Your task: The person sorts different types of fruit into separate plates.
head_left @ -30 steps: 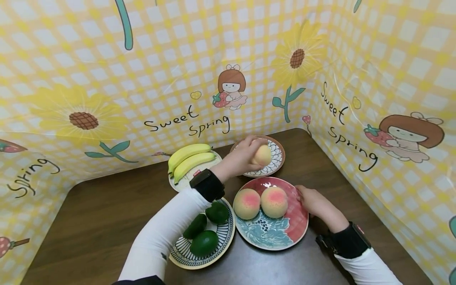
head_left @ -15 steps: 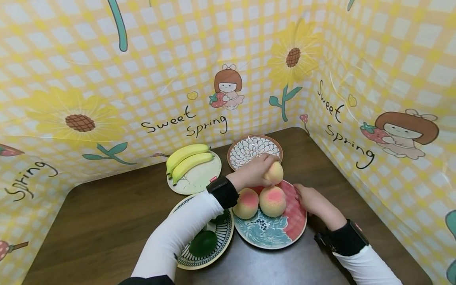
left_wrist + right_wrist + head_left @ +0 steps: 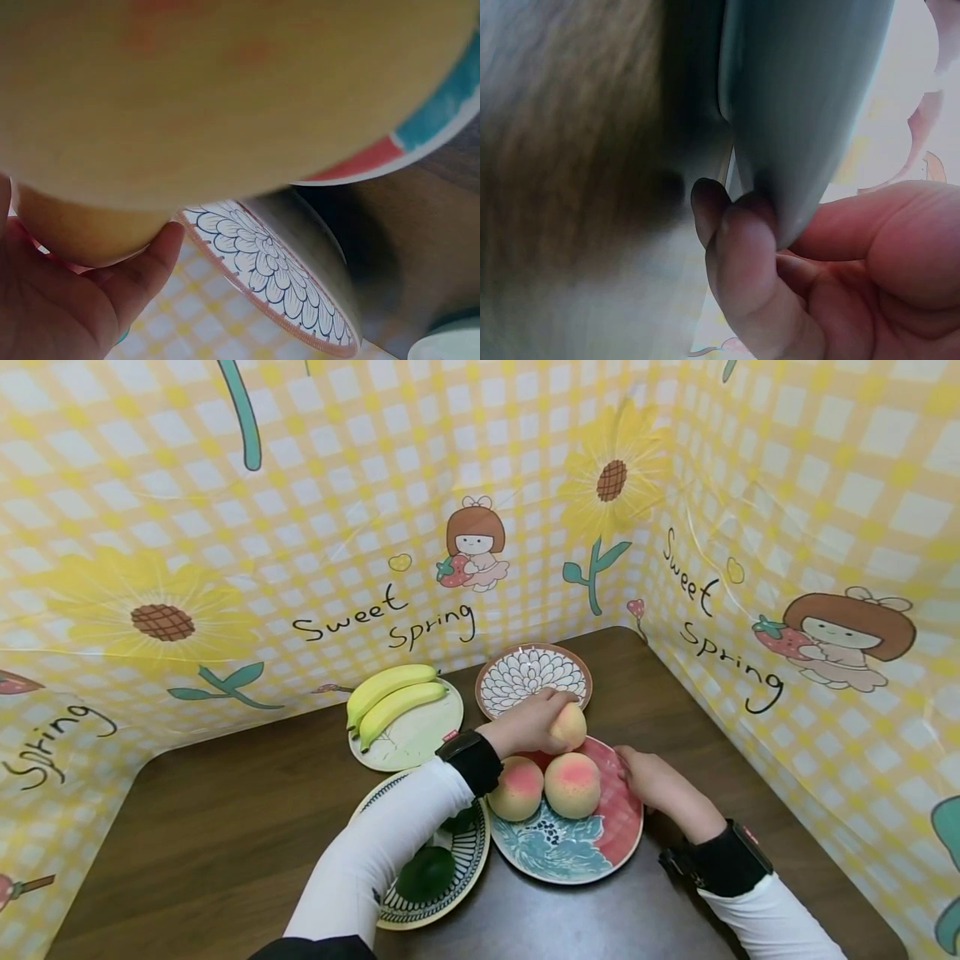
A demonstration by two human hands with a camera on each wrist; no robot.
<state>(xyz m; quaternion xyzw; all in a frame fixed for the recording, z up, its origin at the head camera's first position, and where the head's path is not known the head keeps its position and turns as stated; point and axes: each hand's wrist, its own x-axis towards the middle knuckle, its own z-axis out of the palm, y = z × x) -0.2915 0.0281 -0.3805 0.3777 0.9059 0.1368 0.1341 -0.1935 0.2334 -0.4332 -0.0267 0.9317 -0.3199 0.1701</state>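
My left hand [image 3: 528, 722] grips a peach [image 3: 568, 727] over the far edge of a red and teal plate [image 3: 577, 860]. In the left wrist view, fingers curl round that peach [image 3: 90, 232], while a larger-looking peach [image 3: 240, 97] fills the foreground. Two more peaches [image 3: 516, 789] sit side by side on the plate, blushed pink on top. At the plate's right rim, my right hand [image 3: 660, 781] pinches the edge, with fingers under it and thumb on the other side in the right wrist view.
Behind the red plate stands a brown-rimmed flower-patterned plate [image 3: 498, 681]. Two bananas [image 3: 401, 710] lie on a pale plate [image 3: 427, 739] at the back left. Avocados [image 3: 426, 874] on a striped plate [image 3: 472, 877] are partly hidden under my left sleeve. Checked cloth walls [image 3: 337, 552] enclose the table.
My left hand has carried the peach from above the flower-patterned plate toward me and right, to the red plate's far edge. The right hand keeps its hold on the rim.
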